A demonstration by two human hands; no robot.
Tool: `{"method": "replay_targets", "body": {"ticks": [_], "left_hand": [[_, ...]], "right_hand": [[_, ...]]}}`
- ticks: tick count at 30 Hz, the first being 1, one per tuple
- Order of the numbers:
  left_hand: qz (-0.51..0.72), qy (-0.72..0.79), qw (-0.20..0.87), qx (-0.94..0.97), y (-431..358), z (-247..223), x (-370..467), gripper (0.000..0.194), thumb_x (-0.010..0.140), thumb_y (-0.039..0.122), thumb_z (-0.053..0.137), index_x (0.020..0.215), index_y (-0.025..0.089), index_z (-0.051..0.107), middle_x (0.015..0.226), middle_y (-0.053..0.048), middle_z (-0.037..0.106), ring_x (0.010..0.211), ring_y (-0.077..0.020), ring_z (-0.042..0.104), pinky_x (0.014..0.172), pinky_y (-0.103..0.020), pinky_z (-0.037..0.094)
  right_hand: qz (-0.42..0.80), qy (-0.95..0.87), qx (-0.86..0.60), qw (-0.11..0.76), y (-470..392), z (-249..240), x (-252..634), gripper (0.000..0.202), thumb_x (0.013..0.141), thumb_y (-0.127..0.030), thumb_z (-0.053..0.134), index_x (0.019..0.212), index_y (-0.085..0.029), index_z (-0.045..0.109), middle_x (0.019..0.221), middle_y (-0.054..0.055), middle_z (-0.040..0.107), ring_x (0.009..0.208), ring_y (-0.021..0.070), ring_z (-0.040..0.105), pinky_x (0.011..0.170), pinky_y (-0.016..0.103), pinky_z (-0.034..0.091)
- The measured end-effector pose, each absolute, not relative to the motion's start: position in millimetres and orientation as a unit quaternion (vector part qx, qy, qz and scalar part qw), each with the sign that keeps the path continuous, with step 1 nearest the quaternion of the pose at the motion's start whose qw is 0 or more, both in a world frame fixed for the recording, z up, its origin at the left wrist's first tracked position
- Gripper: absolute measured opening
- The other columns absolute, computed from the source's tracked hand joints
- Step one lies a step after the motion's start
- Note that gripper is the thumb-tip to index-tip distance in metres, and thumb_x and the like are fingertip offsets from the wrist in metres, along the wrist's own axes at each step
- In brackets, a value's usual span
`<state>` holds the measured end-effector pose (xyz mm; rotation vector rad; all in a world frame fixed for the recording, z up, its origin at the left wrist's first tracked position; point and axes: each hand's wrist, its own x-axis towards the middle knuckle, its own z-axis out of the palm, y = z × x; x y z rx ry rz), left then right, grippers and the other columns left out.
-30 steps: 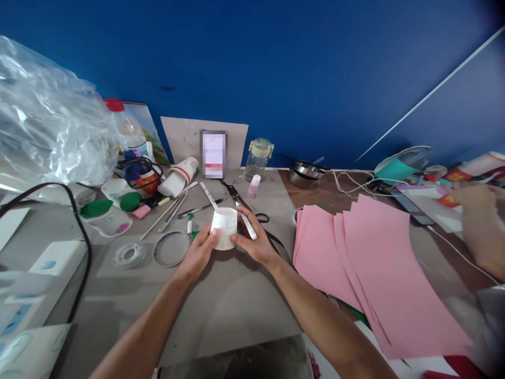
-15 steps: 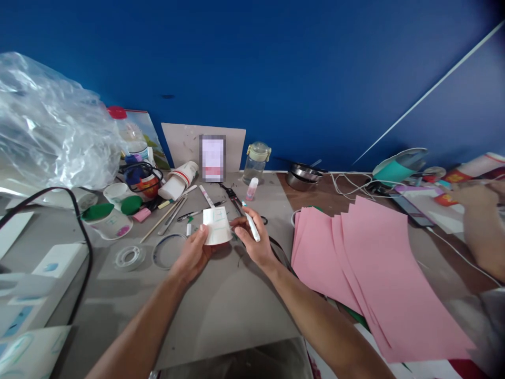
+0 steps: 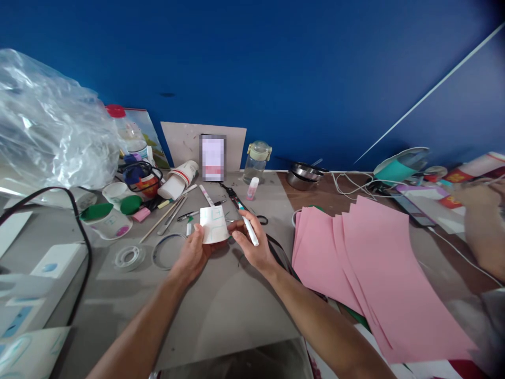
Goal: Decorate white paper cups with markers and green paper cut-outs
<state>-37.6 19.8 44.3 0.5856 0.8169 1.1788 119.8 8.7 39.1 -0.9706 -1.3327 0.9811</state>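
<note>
A white paper cup (image 3: pixel 213 225) with green-blue lines drawn on its side is held up over the grey table, its wider end toward me. My left hand (image 3: pixel 194 248) is closed around the cup's left side, thumb on the front. In my right hand (image 3: pixel 254 239) a white marker (image 3: pixel 250 229) with a blue-green tip end lies between thumb and fingers, its tip end pointing up and away from the cup. The right fingertips reach the cup's right edge; whether they press on it is hard to tell.
Tape rolls (image 3: pixel 129 258), brushes (image 3: pixel 172 215) and a decorated cup (image 3: pixel 105 221) lie left. Behind stand a blurred-screen phone (image 3: pixel 213 158), a water bottle (image 3: pixel 257 160) and a glue stick (image 3: pixel 252 188). Pink paper (image 3: pixel 374 273) covers the right; another person's arm (image 3: pixel 483 226) is beyond.
The cup has turned slightly in my hands, so its drawn lines show at a different angle. My right hand and the marker have shifted a little downward.
</note>
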Motion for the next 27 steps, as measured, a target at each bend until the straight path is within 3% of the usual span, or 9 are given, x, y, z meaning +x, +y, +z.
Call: {"method": "replay_targets", "body": {"ticks": [5,9,17,27], "left_hand": [[0.501,0.340,0.750,0.266,18.9,51.3,-36.9,0.077,0.079,0.073,0.048,0.122,0.011,0.061,0.106,-0.018,0.073,0.089,-0.0276,0.070,0.075,-0.037,0.056],[0.489,0.306,0.779,0.246,19.5,54.0,-39.5,0.070,0.090,0.066,0.035,0.122,0.010,0.061,0.106,-0.019,0.073,0.091,-0.0272,0.070,0.083,-0.040,0.054],[0.485,0.305,0.792,0.211,21.1,55.3,-40.4,0.054,0.097,0.049,0.033,0.126,0.010,0.058,0.106,-0.018,0.073,0.092,-0.0260,0.070,0.087,-0.042,0.053],[0.477,0.309,0.790,0.229,22.0,49.3,-41.6,0.059,0.091,0.055,0.047,0.129,0.011,0.055,0.110,-0.018,0.071,0.090,-0.0250,0.070,0.082,-0.038,0.054]], "right_hand": [[0.427,-0.576,-0.404,0.568,8.5,40.6,119.4,0.048,0.085,-0.034,0.062,0.128,-0.025,0.045,0.101,0.008,0.068,0.092,0.0227,0.067,0.087,0.044,0.054],[0.427,-0.582,-0.405,0.561,8.4,42.6,119.6,0.047,0.084,-0.032,0.062,0.128,-0.025,0.045,0.104,0.009,0.068,0.095,0.0231,0.067,0.089,0.045,0.054],[0.410,-0.593,-0.417,0.554,8.5,43.1,121.2,0.048,0.084,-0.029,0.062,0.129,-0.024,0.046,0.104,0.009,0.069,0.098,0.0231,0.067,0.090,0.044,0.054],[0.404,-0.597,-0.419,0.553,8.1,42.7,120.2,0.048,0.083,-0.024,0.061,0.128,-0.024,0.047,0.104,0.008,0.069,0.095,0.0219,0.067,0.091,0.043,0.053]]}}
